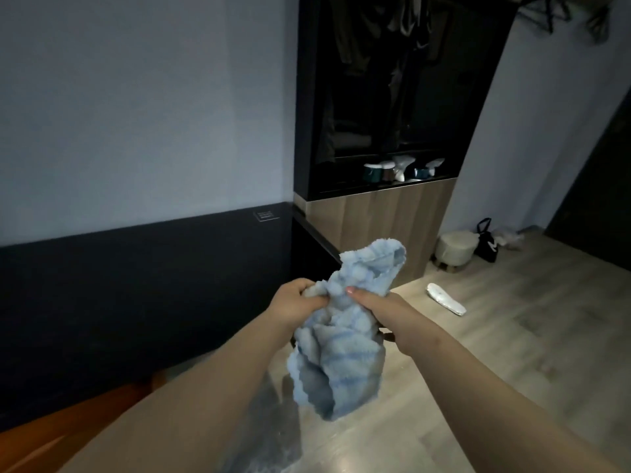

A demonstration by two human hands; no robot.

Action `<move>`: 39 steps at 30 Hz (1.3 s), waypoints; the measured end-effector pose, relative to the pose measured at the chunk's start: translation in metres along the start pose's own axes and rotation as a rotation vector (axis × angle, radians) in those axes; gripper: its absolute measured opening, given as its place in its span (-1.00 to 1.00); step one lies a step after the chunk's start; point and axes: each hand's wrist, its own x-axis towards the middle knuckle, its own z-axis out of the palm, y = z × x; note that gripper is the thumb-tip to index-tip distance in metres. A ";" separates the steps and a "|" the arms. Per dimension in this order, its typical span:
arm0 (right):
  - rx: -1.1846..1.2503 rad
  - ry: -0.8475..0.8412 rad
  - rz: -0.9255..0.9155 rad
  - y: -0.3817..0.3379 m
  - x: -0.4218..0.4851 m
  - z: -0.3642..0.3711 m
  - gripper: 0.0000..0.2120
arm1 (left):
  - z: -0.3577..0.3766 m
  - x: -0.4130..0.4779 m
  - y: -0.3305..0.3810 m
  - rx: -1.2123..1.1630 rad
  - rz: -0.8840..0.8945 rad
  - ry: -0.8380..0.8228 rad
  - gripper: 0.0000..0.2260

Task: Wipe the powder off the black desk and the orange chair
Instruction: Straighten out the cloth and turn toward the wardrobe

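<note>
A fluffy light-blue cloth [341,353] hangs bunched in front of me in the head view. My left hand [293,302] grips its upper left part. My right hand [379,307] grips its upper right, thumb laid over the fabric. One end of the cloth sticks up above both hands and the rest droops below them. An orange surface [51,428], perhaps the chair, shows at the bottom left under my left forearm. I cannot make out a black desk or any powder.
A dark wardrobe [386,97] with a wooden lower cabinet stands ahead, shoes on its shelf. On the wooden floor lie a white insole-like object [445,298], a round pale stool [456,249] and a black bag [488,242]. A black wall panel [136,288] runs along the left.
</note>
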 end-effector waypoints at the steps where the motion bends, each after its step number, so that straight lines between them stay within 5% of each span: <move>1: 0.014 0.006 0.009 -0.003 0.008 -0.012 -0.69 | 0.007 0.012 0.010 0.011 0.029 0.007 -0.94; 9: 0.251 -0.051 -0.112 -0.049 0.095 -0.107 -0.51 | 0.039 0.126 0.081 -0.051 0.181 0.018 -0.90; 11: 0.251 -0.033 -0.223 -0.065 0.126 -0.127 -0.66 | 0.045 0.160 0.100 -0.048 0.215 -0.003 -0.92; 14: -0.008 0.150 -0.391 -0.096 0.171 -0.150 -0.97 | 0.058 0.207 0.130 -0.023 0.227 -0.121 -0.85; 17: -0.516 0.376 -0.474 -0.120 0.213 -0.170 -0.74 | 0.076 0.241 0.160 -0.138 0.131 -0.360 -0.82; 19: -0.537 0.317 -0.495 -0.131 0.227 -0.181 -0.71 | 0.090 0.264 0.175 -0.236 0.052 -0.497 -0.56; 22: -0.338 0.006 -0.388 -0.137 0.241 -0.201 -0.80 | 0.106 0.296 0.187 -0.516 -0.082 -0.668 -0.35; 25: -0.307 -0.033 -0.319 -0.141 0.266 -0.226 -0.84 | 0.112 0.331 0.196 -0.702 -0.155 -0.646 -0.23; 28: -0.199 -0.021 -0.337 -0.146 0.294 -0.241 -0.85 | 0.128 0.356 0.206 -0.385 -0.073 -0.467 -0.32; 31: -0.087 0.034 -0.369 -0.157 0.324 -0.262 -0.86 | 0.150 0.373 0.215 0.325 0.112 -0.224 -0.80; 33: -0.017 0.117 -0.315 -0.164 0.346 -0.285 -0.91 | 0.158 0.393 0.222 0.462 0.193 -0.081 -0.84; 35: -0.296 0.290 -0.229 -0.170 0.367 -0.314 -0.89 | 0.163 0.408 0.233 0.518 0.293 0.058 -0.85; 37: -0.712 0.347 -0.174 -0.173 0.385 -0.336 -0.62 | 0.172 0.419 0.245 0.615 0.376 0.055 -0.77; 39: -0.804 0.222 -0.304 -0.177 0.398 -0.346 -0.20 | 0.184 0.427 0.259 0.738 0.425 -0.076 -0.65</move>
